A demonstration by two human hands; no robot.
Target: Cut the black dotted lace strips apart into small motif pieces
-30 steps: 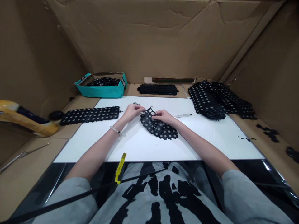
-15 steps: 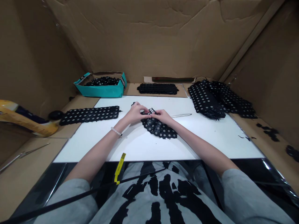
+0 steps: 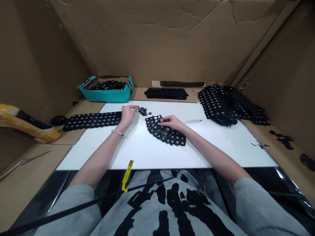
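Observation:
A fan-shaped black piece with pale round dots point(image 3: 167, 133) lies on the white board point(image 3: 147, 155) in front of me. My right hand point(image 3: 173, 122) pinches at its upper edge, with something small and dark between thumb and finger. To the left, my left hand point(image 3: 128, 114) reaches to a little heap of small black rings point(image 3: 142, 111), its thumb and forefinger closed at the heap's left edge on what looks like one ring. One loose ring point(image 3: 150, 113) lies apart from the heap. Beside my right wrist rests a thin silvery pen-like tool point(image 3: 193, 121).
A black dotted strip point(image 3: 92, 121) lies left, partly behind my left hand. Behind are a teal box point(image 3: 105, 96) of dotted pieces and a stacked black bundle point(image 3: 166, 93). Larger dotted pieces point(image 3: 216, 105) lie right. Tweezers-like metal tool point(image 3: 24, 161) and yellow-and-dark object point(image 3: 29, 124) lie left. Cardboard walls point(image 3: 159, 46) surround.
My left hand has left the dotted piece and moved left to the ring heap, which is now uncovered. My right hand stays at the piece's upper edge.

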